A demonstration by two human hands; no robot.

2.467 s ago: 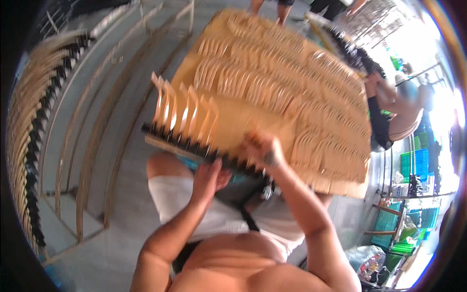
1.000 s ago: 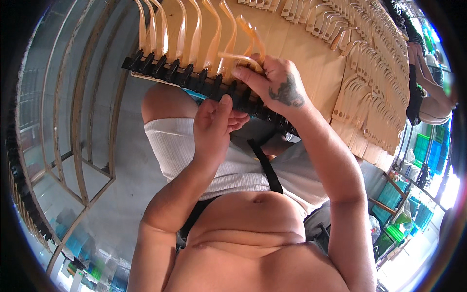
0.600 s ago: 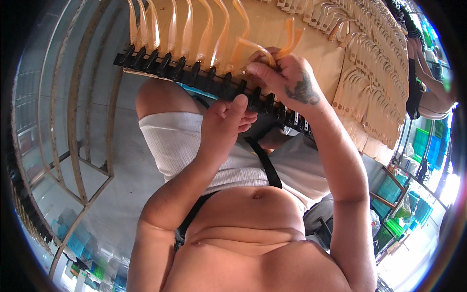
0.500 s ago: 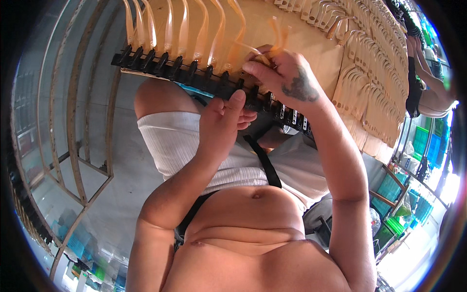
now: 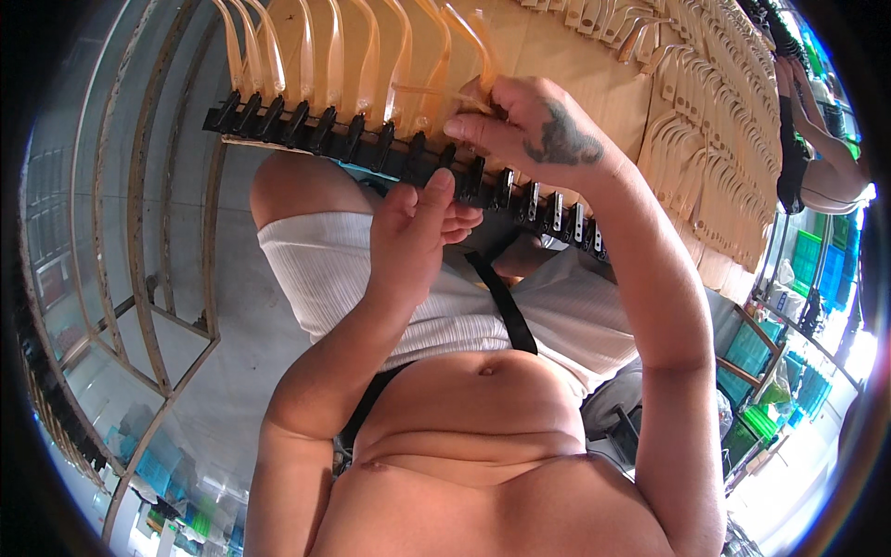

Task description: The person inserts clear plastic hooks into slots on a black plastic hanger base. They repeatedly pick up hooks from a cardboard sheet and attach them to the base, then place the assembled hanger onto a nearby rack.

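A long bar of black spring clips (image 5: 357, 148) crosses in front of me. Several amber, translucent eyeglass temples (image 5: 334, 56) stand in the clips on its left part, curved ends pointing away. My left hand (image 5: 408, 227) is closed on the near side of the bar, its thumb pressed on a clip near the middle. Just beyond, my right hand (image 5: 534, 125) pinches loose amber temples (image 5: 475, 42) above that clip. One of them lies across toward the left. Fingers hide the pinched ends, and their exact number cannot be made out.
Rows of flat amber temples (image 5: 705, 121) cover the right of the wooden board (image 5: 548, 56). Toward the bar's right end, clips (image 5: 557, 218) hold no temples. A metal frame (image 5: 144, 232) stands at left. Another person's arm (image 5: 821, 130) shows at far right.
The bar has shifted slightly left, with my left hand still on it. My right hand has moved left with the loose temples, which now point in different directions.
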